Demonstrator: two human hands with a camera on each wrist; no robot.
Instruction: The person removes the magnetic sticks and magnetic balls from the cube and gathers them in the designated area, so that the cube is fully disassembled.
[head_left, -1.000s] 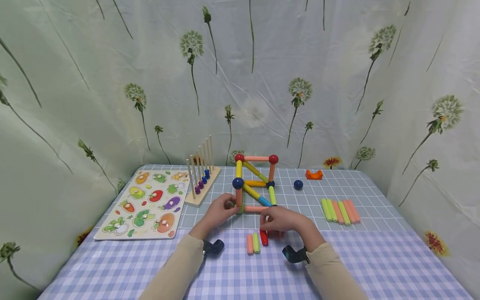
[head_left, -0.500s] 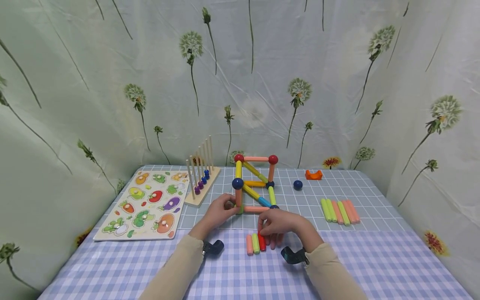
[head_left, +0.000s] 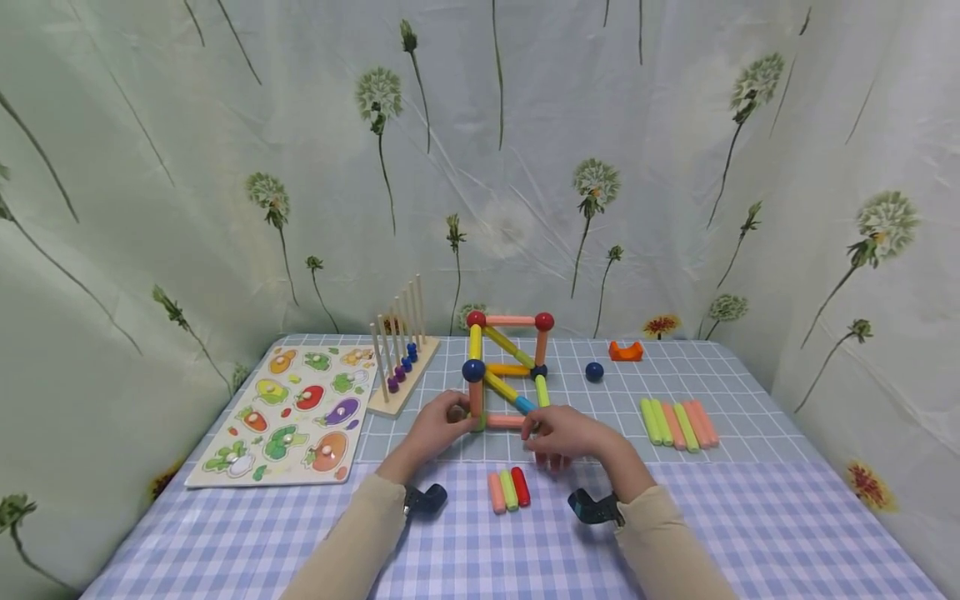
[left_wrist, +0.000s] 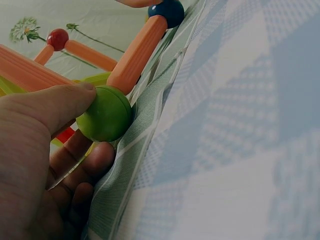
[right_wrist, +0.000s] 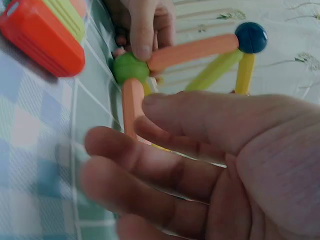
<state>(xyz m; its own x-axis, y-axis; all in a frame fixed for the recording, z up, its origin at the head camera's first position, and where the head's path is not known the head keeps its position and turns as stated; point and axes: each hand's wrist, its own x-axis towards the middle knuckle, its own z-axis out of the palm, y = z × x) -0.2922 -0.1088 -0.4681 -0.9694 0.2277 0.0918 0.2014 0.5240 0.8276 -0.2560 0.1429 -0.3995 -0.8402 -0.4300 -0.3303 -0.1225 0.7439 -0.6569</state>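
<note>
The frame of coloured sticks and balls (head_left: pixel 501 386) stands in front of me on the grey gridded cloth (head_left: pixel 585 421). My left hand (head_left: pixel 437 429) pinches the green ball (left_wrist: pixel 104 114) at its near left bottom corner, thumb on top and fingers curled behind. From that ball one salmon stick rises to a dark blue ball (head_left: pixel 473 371), and another runs along the cloth to my right. My right hand (head_left: pixel 566 433) is at the near right corner, fingers spread and loosely bent, thumb apart from them, holding nothing; whether it touches the frame I cannot tell.

Nearer me, on the checked cloth (head_left: pixel 450 550), a salmon stick (head_left: pixel 497 493), a lime stick (head_left: pixel 509 490) and a red stick (head_left: pixel 521 487) lie side by side. Right of the frame are a loose blue ball (head_left: pixel 594 372), an orange piece (head_left: pixel 626 351) and a row of six sticks (head_left: pixel 673 426). To the left are a peg rack (head_left: pixel 414 375) with beads and a vegetable puzzle board (head_left: pixel 300 417).
</note>
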